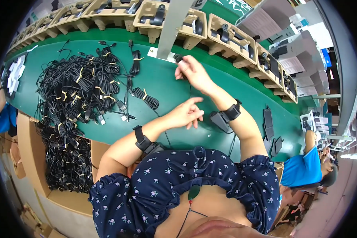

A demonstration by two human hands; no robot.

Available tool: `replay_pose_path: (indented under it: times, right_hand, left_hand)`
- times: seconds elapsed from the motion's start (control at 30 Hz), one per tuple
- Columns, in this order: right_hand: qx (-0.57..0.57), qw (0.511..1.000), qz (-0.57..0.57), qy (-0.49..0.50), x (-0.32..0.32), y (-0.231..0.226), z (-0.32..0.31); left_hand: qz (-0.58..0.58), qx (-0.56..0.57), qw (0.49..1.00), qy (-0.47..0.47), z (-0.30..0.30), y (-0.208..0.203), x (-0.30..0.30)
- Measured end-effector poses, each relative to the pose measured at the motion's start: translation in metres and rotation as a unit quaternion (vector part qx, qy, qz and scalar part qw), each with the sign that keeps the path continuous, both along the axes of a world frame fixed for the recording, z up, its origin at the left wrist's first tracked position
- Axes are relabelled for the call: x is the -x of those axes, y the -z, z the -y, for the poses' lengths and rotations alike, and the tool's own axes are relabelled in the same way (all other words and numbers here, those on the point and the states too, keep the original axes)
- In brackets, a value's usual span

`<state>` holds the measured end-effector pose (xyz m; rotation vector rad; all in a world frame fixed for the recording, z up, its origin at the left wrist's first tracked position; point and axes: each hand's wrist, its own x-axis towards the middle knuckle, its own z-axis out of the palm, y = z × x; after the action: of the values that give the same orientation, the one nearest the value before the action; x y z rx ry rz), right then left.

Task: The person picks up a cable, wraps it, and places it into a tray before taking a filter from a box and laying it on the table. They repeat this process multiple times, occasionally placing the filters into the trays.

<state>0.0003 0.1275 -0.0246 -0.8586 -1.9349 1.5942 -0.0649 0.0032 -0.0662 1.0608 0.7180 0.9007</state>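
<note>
My right hand (193,74) reaches toward the foot of a metal post, its fingers closed on a black cable (178,58). Most of that cable is hidden by the hand; a thin dark strand hangs below it. My left hand (184,114) hovers over the green table (210,139), fingers apart and holding nothing. To its left lies a tied bundle of black cable (146,98). Another tied cable bundle (135,63) lies farther back. A large heap of black cables (79,83), bound with pale ties, covers the table's left side.
Brown moulded trays (232,39) holding black parts line the far edge. The metal post (172,29) rises before them. A cardboard box (33,154) with more cables stands lower left. Flat black pieces (268,123) lie right. A person in blue (303,168) is at right.
</note>
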Motion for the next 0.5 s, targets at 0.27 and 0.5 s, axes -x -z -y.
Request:
replay_pose_path:
  times: [0.27,0.5]
  right_hand:
    - [0.276,0.951,-0.139,-0.024,-0.051,-0.059,0.036]
    - [-0.349,0.933,0.08,0.033,-0.062,-0.029,0.052]
  left_hand:
    - [0.227,0.076,0.951,-0.195,-0.007,-0.012,0.009]
    - [0.257,0.065,0.945,-0.193,-0.013,-0.006,0.006]
